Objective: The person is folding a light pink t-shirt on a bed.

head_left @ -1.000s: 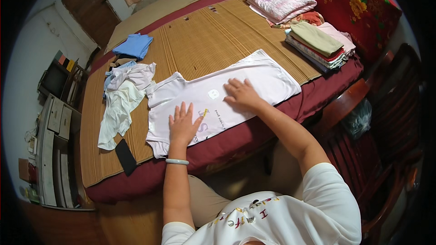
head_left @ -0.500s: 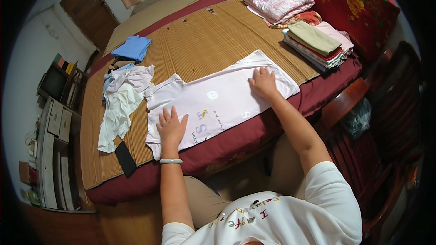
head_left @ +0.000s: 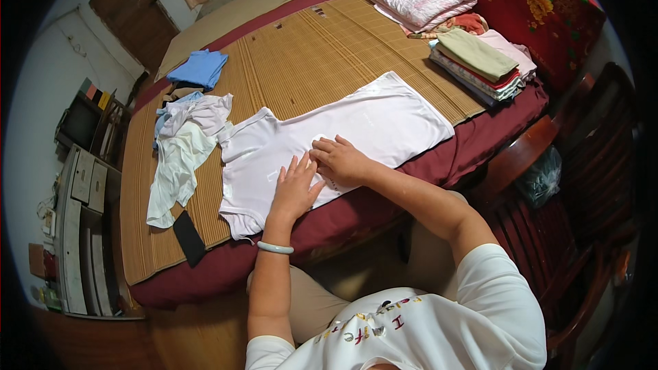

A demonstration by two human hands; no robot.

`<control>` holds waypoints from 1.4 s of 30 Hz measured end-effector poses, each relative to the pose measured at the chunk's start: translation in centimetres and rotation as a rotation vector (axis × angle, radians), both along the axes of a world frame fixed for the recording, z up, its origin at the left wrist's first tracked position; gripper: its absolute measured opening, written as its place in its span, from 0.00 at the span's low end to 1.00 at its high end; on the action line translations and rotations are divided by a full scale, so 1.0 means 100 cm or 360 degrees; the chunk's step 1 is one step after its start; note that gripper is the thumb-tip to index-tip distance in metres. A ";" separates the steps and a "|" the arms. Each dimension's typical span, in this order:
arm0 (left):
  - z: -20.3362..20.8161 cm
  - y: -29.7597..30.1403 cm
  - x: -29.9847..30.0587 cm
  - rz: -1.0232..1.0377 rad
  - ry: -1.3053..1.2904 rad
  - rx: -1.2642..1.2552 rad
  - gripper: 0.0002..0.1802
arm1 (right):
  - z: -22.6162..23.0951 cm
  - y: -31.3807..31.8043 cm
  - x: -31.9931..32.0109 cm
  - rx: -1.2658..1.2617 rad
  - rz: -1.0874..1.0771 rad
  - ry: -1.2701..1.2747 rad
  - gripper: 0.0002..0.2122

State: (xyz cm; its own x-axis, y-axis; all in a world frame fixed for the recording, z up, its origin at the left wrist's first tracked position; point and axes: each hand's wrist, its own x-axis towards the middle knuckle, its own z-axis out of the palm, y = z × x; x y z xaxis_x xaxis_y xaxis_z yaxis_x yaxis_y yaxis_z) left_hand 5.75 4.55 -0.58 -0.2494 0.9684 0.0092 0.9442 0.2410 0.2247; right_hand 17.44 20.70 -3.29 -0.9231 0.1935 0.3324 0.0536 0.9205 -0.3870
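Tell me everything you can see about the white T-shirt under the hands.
The white T-shirt looks like thin, soft cloth. It lies spread flat on the woven mat, its near edge over the dark red cover, short sleeves toward the person's left. Both hands rest side by side on its middle: the left hand and the right hand, palms down.

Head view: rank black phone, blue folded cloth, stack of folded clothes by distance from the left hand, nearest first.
From the left hand, flat on the white T-shirt:
1. Black phone, to its left near the mat's front edge.
2. Blue folded cloth, far left, toward the back of the mat.
3. Stack of folded clothes, far right at the bed's edge.
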 end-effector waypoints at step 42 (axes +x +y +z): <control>0.006 -0.020 -0.023 0.0036 -0.0080 0.0069 0.34 | -0.003 0.006 -0.005 0.0020 0.0011 0.0018 0.23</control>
